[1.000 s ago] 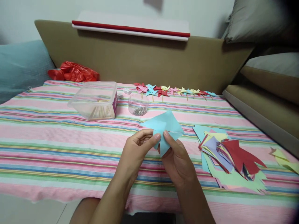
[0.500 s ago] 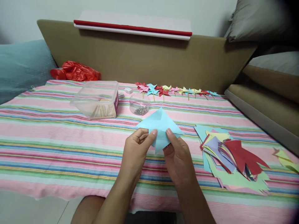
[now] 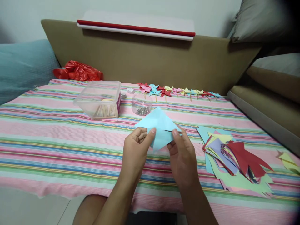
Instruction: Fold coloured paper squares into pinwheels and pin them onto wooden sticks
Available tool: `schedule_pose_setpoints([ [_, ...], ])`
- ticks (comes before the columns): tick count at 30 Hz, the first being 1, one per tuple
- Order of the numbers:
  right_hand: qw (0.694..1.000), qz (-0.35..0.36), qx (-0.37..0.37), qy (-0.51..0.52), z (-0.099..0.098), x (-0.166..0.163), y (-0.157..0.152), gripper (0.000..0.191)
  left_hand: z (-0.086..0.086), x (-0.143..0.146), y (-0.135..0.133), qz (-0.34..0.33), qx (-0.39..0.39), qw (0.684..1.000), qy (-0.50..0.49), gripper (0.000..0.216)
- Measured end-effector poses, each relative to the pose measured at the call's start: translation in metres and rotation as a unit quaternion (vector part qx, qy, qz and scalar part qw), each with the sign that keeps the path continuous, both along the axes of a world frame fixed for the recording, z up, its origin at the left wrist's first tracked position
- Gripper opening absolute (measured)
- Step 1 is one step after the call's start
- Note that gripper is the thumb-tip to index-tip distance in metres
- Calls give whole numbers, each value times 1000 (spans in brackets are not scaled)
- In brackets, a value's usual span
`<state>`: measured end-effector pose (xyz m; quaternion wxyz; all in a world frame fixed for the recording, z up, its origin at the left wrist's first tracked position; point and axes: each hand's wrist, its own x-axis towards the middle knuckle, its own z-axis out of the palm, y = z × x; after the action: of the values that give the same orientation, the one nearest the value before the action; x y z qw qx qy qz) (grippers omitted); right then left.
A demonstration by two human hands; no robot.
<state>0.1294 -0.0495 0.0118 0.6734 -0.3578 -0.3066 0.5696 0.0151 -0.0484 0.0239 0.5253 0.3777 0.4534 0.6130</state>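
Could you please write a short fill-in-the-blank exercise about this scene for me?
1. The left hand and right hand hold a paper piece coloured ____.
2. Seen from the wearer's side, the plastic box with wooden sticks stands to the ____ of the round clear tub.
3. The pile of coloured paper lies nearer the ____ hand.
4. The pinwheels lie along the cloth's ____ edge.

Missing words: light blue; left; right; far.
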Motion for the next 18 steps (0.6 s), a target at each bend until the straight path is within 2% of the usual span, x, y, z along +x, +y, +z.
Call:
schedule_pose_setpoints([
  [4, 994, -19, 91, -61, 1, 3, -3, 49, -1, -6, 2, 39, 6, 999, -21, 28],
  [8, 953, -18, 172, -249, -2, 8, -6, 27, 2, -10, 3, 68, -1, 997, -45, 28],
  [10, 926, 16, 177, -333, -2, 10, -7, 22, 3, -10, 3, 71, -6, 996, -50, 28],
  [12, 910, 39, 172, -376, -2, 11, -8, 21, 4, -10, 3, 67, -8, 997, -48, 29],
  [14, 909, 37, 166, -381, -3, 11, -7, 15, 3, -10, 3, 61, -5, 997, -43, 29],
  [18, 926, 8, 146, -347, -7, 8, -3, 5, 1, -10, 3, 53, 11, 998, -16, 28],
])
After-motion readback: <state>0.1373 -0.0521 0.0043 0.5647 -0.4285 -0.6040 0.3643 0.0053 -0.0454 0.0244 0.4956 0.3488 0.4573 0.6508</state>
